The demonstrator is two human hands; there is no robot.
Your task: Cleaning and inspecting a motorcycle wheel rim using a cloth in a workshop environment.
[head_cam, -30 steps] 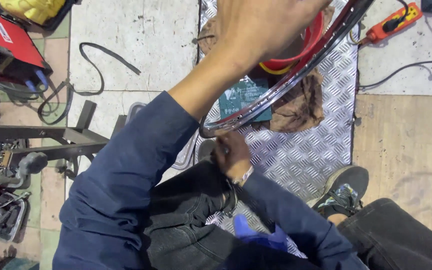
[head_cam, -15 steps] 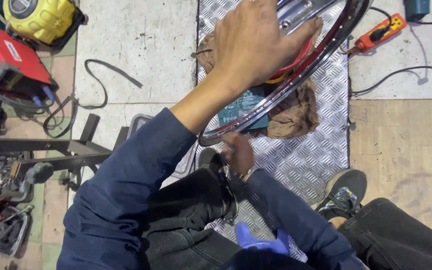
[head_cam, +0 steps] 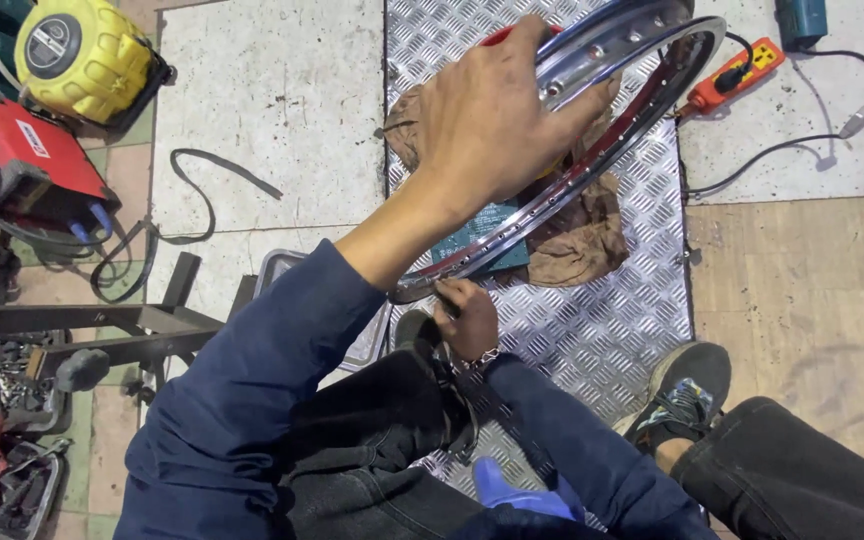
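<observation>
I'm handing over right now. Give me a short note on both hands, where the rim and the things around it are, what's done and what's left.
Left hand: gripping the upper part of the chrome rim, holding it tilted above the floor.
Right hand: at the rim's lower edge, fingers pinched there; whether it holds a small part cannot be told.
Under the rim: brown rag and a teal box on the checker plate.
Orange power strip lies beyond the rim.
Done: rim lifted and steadied.
Left: the work at the lower edge looks unfinished.
</observation>
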